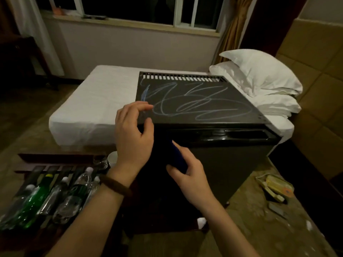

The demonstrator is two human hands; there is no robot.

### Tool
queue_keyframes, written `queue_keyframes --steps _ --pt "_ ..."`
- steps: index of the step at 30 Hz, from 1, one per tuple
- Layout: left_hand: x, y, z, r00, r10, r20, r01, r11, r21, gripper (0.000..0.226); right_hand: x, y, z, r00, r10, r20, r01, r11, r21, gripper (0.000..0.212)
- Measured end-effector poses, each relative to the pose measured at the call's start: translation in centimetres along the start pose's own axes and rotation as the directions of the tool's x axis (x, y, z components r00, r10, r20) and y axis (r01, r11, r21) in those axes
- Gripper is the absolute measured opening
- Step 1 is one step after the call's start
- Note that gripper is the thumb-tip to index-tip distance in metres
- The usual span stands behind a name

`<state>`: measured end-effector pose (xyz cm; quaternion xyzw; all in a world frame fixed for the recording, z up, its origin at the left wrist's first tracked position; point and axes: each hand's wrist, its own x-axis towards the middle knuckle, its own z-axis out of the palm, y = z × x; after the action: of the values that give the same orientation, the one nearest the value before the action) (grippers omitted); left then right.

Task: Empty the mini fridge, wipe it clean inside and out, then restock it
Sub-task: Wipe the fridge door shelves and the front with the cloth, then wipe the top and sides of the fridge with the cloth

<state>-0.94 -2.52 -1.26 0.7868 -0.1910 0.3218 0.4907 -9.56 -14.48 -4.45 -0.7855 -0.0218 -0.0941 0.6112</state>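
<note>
Hands at the fridge's front corner

The black fridge (pixel 204 108) stands beside the bed (pixel 96 101), its top scrawled with blue lines (door side faces the camera). The left hand (pixel 133 138) hovers at the top's near-left corner, fingers loosely curled, holding nothing. The right hand (pixel 187 173) grips a dark blue cloth (pixel 179 156) against the front. Bottles (pixel 55 197) lie on the rack at left.

No readable text anywhere here. The mini fridge (pixel 200 101) carries only loose blue scribbles across its black top, loops with no letters or numbers in them. The labels on the bottles (pixel 55 197) at lower left are too dark and blurred to make out.
</note>
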Motion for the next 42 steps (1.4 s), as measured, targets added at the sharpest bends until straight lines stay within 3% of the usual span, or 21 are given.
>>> queue_keyframes --steps 6,12,17,22,24,28,30,33,37,39,42 --pt "6.3 2.8 -0.7 0.962 -0.05 0.268 0.069 0.996 -0.062 0.02 1.2 -3.6 -2.1 0.997 0.005 -0.074 -0.008 0.999 -0.046 0.063" --pt "5.7 4.1 2.4 0.836 -0.03 0.549 0.033 0.999 0.004 0.025 3.8 -6.3 -5.8 0.977 -0.034 -0.208 0.004 0.99 -0.141 0.059" --pt "6.2 4.8 4.4 0.775 -0.057 0.629 0.067 0.998 0.007 0.024 5.7 -7.7 -11.4 0.94 -0.089 -0.328 -0.03 0.939 -0.342 0.058" --pt "7.4 5.2 5.7 0.753 -0.103 0.65 0.112 0.993 0.027 0.023 8.1 -7.6 -18.1 0.915 -0.076 -0.396 -0.185 0.793 -0.581 0.057" --pt "7.8 4.9 6.3 0.729 -0.151 0.667 0.135 0.988 0.076 0.027 9.1 -6.7 -18.9 0.936 -0.109 -0.336 -0.179 0.674 -0.717 0.056" --pt "7.5 3.6 6.8 0.666 -0.276 0.693 0.134 0.958 0.253 0.042 10.3 -4.4 -15.9 0.999 -0.006 0.051 0.048 0.448 -0.893 0.056" --pt "7.2 2.7 6.4 0.69 -0.302 0.657 0.149 0.948 0.28 0.044 10.3 -3.7 -14.3 0.984 0.057 0.17 0.134 0.39 -0.911 0.054" --pt "7.2 1.4 5.4 0.752 -0.334 0.568 0.196 0.936 0.292 0.042 10.1 -3.3 -13.6 0.97 0.118 0.213 0.163 0.334 -0.928 0.058" --pt "7.1 0.9 6.3 0.802 -0.304 0.514 0.185 0.945 0.27 0.039 9.5 -3.5 -10.9 0.94 0.102 0.327 0.293 0.254 -0.922 0.064" --pt "6.9 1.0 7.3 0.775 -0.28 0.567 0.175 0.957 0.232 0.04 9.7 -2.9 -11.3 0.944 0.118 0.308 0.27 0.261 -0.927 0.064" --pt "7.0 0.3 7.8 0.738 -0.246 0.628 0.175 0.969 0.174 0.038 10.5 -1.9 -15.3 0.985 0.174 0.02 -0.027 0.261 -0.965 0.06"
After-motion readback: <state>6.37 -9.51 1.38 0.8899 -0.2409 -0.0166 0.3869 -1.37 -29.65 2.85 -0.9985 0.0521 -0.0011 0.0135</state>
